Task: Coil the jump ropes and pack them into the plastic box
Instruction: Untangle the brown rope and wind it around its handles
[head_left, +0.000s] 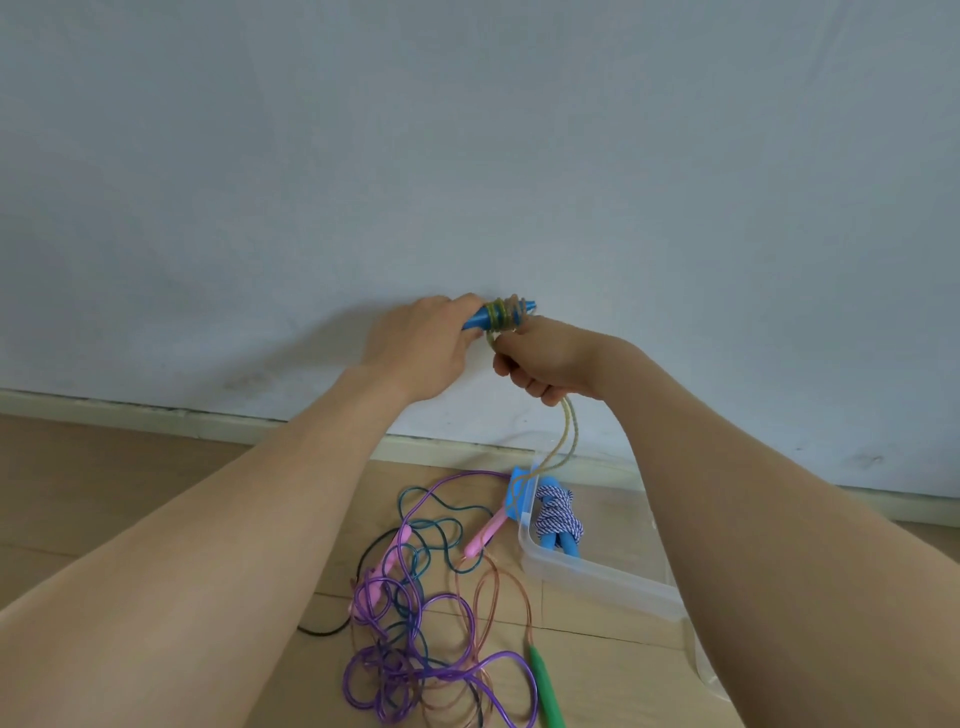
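wood-look floor (104, 493) nearest, w/ a loose tangle on it: purple rope (395, 670) looped over itself at the front, brown rope (498, 597) running into a green handle (545, 686) at the bottom edge, teal rope (441, 525) snaking thru the middle, 2 pink handles (485, 535) lying among the loops, and a thin black cord (324, 631) off the l side. just r of the tangle sits the clear box (597, 577), partly hidden by the r forearm; inside it lies a blue-white rope (558, 517), already wound into a bundle around its blue foam grips. at the box's far-l corner hangs a 2nd blue handle (517, 493), can't tell if it's in or out of the box. from it the yellow rope (569, 426) climbs in a slack curve to the r hand (550, 358), which is fisted around it, rope leaving the bottom of the fist. above, both arms reach fwd: l hand (421, 348) grips the l end of a blue handle (478, 319) held level, w/ several turns of yellow rope wound tight around its middle, the r tip poking out. r hand's upper fingers sit just under those turns. behind, pale skirting (156, 410) and a plain blue-grey wall (467, 130).
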